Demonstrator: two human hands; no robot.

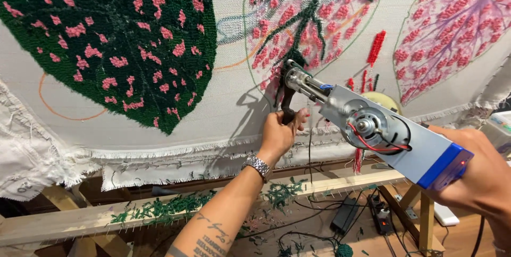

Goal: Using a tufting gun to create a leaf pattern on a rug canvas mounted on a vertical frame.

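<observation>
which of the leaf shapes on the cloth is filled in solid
The dark green leaf with pink spots at left; the other two leaves are mostly bare cloth with scattered tufts.

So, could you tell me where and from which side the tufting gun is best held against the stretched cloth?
With two hands: the tufting gun has a dark front handle below its nose, which the left hand wraps from underneath, and a blue rear end, which the right hand cups from behind. Its long body points into the cloth, so both ends likely need steadying.
</observation>
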